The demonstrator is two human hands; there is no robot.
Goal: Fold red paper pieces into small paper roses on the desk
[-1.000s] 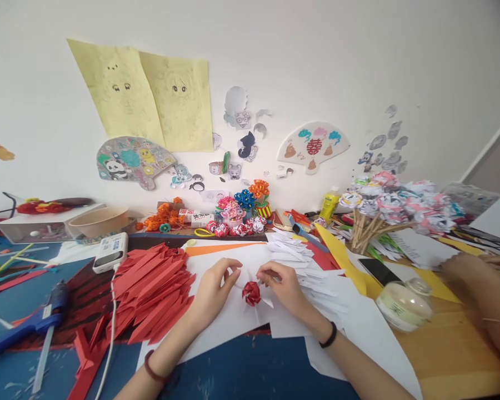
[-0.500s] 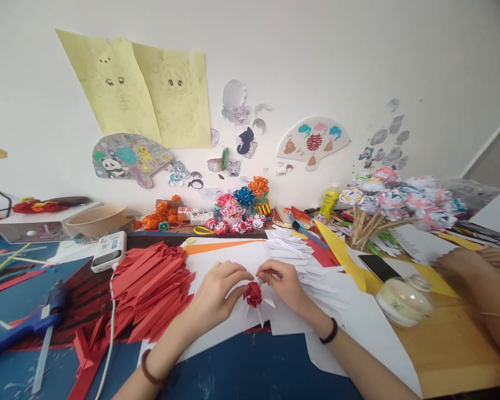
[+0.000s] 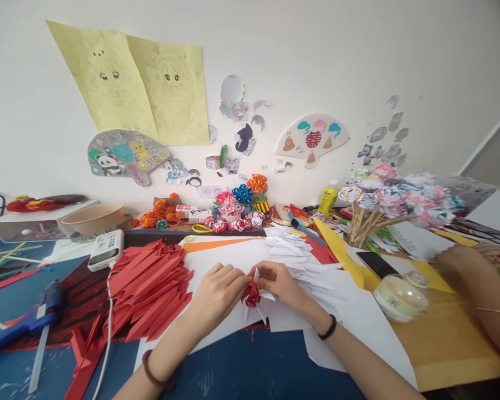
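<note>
My left hand (image 3: pixel 221 291) and right hand (image 3: pixel 278 284) pinch a red paper ball (image 3: pixel 252 296), centre folded, near white ends (image 3: pixel 262 315) loose.

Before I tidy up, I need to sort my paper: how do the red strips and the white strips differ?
The red strips lie left of the left hand; the white strips lie beyond and right of the right hand. The red strips form a dense heap, while the white strips spread more loosely. Both are long, narrow paper pieces.
</note>
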